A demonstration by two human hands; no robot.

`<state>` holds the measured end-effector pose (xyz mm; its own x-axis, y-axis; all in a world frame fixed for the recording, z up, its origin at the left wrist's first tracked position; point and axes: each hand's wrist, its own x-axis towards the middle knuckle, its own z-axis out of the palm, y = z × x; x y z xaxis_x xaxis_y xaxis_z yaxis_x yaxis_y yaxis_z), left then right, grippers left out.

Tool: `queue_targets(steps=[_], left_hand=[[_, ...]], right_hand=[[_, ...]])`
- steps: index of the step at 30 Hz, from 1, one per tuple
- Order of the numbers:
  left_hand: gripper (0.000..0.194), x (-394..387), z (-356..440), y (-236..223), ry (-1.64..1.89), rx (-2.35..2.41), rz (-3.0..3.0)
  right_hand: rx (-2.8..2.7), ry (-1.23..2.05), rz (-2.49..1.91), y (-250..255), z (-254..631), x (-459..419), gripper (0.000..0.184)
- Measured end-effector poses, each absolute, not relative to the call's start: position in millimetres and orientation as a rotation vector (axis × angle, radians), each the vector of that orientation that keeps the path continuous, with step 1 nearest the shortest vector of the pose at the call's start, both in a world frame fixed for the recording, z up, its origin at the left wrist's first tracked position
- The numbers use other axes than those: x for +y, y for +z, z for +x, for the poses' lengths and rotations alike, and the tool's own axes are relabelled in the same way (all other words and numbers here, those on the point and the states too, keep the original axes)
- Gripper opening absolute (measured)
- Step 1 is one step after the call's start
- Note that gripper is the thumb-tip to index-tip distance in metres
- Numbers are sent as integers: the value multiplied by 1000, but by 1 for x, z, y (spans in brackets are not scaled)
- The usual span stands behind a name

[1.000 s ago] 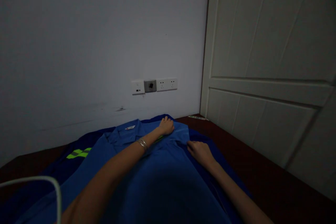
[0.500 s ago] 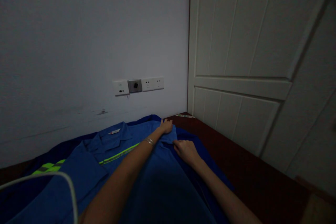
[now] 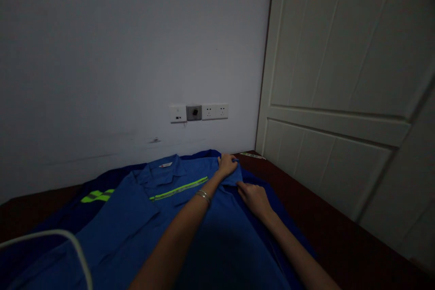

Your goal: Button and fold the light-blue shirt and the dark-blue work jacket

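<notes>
The light blue shirt (image 3: 166, 213) lies spread on the dark blue garment (image 3: 117, 179), its sleeve (image 3: 240, 175) pinched in the grip of the left hand (image 3: 228, 166) over that garment's far right part and of the right hand (image 3: 254, 198) just nearer, apparently so the edge sits taut.

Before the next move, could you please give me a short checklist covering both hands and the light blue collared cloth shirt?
1. Left hand touching the light blue collared cloth shirt: ok, it is near the shirt's far right corner.
2. Right hand on the shirt: ok, fingertips pinch the cloth edge.
3. Small white label in view at the collar: ok.
4. Cloth smooth between the hands: not ok, folds show there.
5. Dark blue cloth garment beneath free of both grips: cannot tell.
6. Thin white cable off the shirt: cannot tell, it crosses the view in front.
</notes>
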<state>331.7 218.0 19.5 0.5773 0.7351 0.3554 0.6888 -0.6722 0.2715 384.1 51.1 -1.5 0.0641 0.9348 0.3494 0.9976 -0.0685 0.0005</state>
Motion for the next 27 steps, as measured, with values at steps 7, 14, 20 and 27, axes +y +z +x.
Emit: queue_targets(steps=[7,14,20,27], left_hand=[[26,217,304,28,1068,1330,2165],[26,243,273,60,1059,1183,1755],[19,260,238,81,1100,1104,1500],[16,283,179,88,975,1129,1421]], right_hand=[[-1877,-344,-1930,-1,378,45,35],[-1714,-302,-1570,11,366,54,30],[-1720,-375,-1482,36,341,69,20],[-1979,-606,-1533,45,297,67,24]])
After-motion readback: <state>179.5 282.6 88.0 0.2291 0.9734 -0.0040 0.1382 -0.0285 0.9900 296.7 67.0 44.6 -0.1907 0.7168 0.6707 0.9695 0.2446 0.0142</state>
